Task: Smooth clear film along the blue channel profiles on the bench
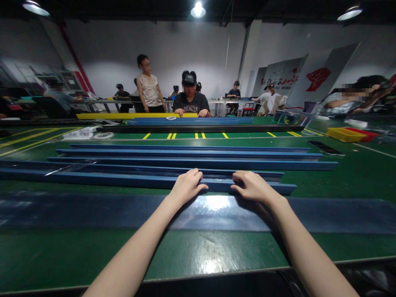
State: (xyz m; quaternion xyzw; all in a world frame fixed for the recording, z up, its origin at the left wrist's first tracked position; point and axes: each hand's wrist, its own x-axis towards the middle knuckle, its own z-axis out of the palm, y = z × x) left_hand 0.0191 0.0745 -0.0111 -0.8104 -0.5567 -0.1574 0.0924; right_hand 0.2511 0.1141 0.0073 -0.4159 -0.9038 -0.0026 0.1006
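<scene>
A long blue channel-shaped strip [123,180] lies crosswise on the green table, nearest of several like it. My left hand [188,183] is closed over it, fingers on the far side and thumb on the near wall. A short gap to the right, my right hand [252,184] grips the same strip in the same way, near its right end. The fingertips of both hands are partly hidden behind the strip. Between the strip and my body, a flat, glossy clear sheet [93,210] stretches across the table beneath my forearms.
More blue strips [192,156] lie just beyond. A phone [325,147] and yellow tray [345,134] are on the right. Farther back are a long black strip [201,128] and a yellow strip [123,116], where a seated person [192,101] has both hands.
</scene>
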